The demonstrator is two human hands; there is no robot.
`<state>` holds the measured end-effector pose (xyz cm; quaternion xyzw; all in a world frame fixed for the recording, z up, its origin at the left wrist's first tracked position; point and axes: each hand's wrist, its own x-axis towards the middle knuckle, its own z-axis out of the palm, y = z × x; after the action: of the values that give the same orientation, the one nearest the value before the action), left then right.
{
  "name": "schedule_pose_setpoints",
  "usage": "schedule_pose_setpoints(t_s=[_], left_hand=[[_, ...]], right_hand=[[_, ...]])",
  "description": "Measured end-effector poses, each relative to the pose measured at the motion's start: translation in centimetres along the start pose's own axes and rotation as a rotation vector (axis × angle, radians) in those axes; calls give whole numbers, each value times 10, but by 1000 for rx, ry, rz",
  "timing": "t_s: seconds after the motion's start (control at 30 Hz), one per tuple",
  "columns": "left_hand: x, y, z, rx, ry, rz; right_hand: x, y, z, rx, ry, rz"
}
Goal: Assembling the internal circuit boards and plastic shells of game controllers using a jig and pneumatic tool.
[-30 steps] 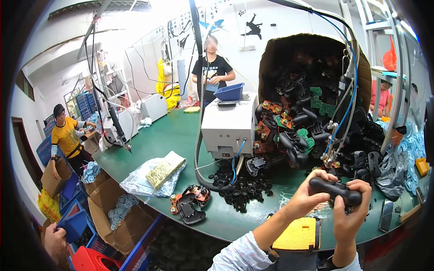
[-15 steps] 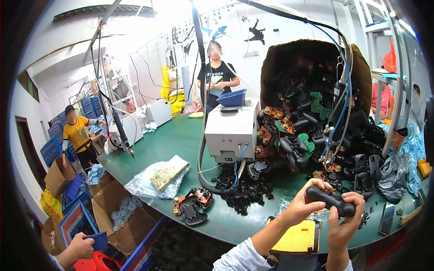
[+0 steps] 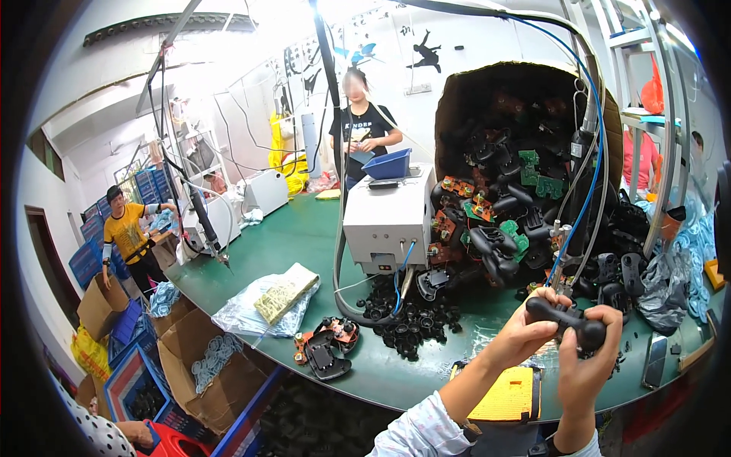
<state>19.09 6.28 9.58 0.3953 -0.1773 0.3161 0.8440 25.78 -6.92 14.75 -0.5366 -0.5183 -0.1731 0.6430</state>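
A black game controller [image 3: 586, 333] is held up above the table's near right edge. My left hand [image 3: 519, 335] grips its left end, fingers wrapped round it. My right hand [image 3: 588, 369] is closed round the right end, thumb pressed against it. Just beyond my fingers hangs a power screwdriver [image 3: 583, 156] with a blue air hose; its metal lower end reaches down close to the controller, and I cannot tell whether they touch. Beneath my hands lies a yellow ribbed pad [image 3: 499, 396] with a dark edge.
A large carton [image 3: 449, 99] spills controller parts and circuit boards. A grey machine box [image 3: 388, 225] carries a blue tray [image 3: 387, 164]. Small black caps [image 3: 407, 324], an opened controller [image 3: 327, 354] and a plastic-wrapped bundle [image 3: 278, 297] lie leftward. A phone [image 3: 653, 362] is at right. Two co-workers stand beyond.
My hands have lifted the controller slightly and tilted it. The screwdriver has swung lower and right, its end now close to the controller. At lower left, the hand with a blue piece has gone.
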Motion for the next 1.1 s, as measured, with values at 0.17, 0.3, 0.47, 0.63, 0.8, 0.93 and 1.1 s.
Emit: schedule_pose_setpoints(t_s=[0.17,0.3,0.47,0.63,0.8,0.93,1.1], left_hand=[[8,-8,5,23,136,-78],[16,-17,16,0,99,-70],[7,-6,18,287,184,126],[4,3,24,442,142,139],[11,-12,14,187,45,21],[3,-24,10,-15,8,-58],[9,-33,12,-60,-33,-85]], right_hand=[[9,9,-8,56,-19,269],[12,4,-19,-4,55,180],[9,29,-5,216,3,136],[-3,55,1,402,64,23],[-6,44,-10,167,134,-44],[-11,14,-15,-131,113,-127],[-9,10,-25,-178,111,-133]])
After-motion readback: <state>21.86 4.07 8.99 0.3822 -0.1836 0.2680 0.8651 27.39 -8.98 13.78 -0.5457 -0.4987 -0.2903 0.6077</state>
